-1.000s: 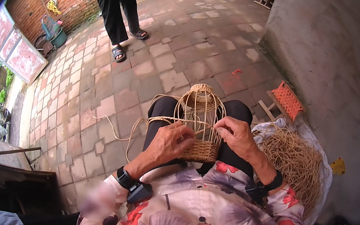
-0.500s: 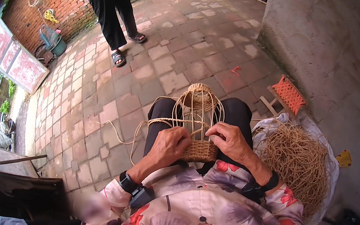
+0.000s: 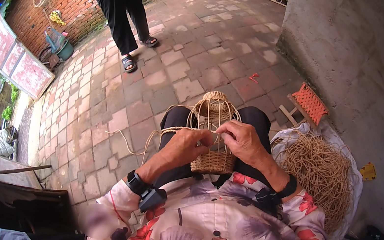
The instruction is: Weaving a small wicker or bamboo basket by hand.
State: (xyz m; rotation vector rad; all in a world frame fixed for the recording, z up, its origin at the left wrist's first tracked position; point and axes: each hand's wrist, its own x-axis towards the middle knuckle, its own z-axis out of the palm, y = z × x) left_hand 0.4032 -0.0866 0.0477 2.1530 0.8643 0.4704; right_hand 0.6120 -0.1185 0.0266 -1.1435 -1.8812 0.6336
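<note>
A woven straw basket frame [image 3: 211, 163] rests between my black-trousered knees, with a densely woven base, bare upright strands and a small woven ring [image 3: 215, 95] at the far end. My left hand [image 3: 188, 147], fingers curled and pinched on a pale cord [image 3: 176, 128], is at the frame's left side. My right hand [image 3: 243, 142] pinches the same cord just right of it, over the uprights, with the fingertips of both hands close together. Loose cord loops trail over my left knee onto the paving.
At my right lies a white sack [image 3: 351, 186] heaped with straw cord [image 3: 313, 173], below an orange woven stool [image 3: 309, 104] and a concrete wall [image 3: 355, 55]. Another person [image 3: 128, 16] stands ahead on the paving. Leaning panels [image 3: 17, 56] and a brick wall [image 3: 49, 9] are on the left.
Both hands have moved slightly up the frame, and my left hand has shifted right, bringing its fingertips closer to those of my right hand along the cord.
</note>
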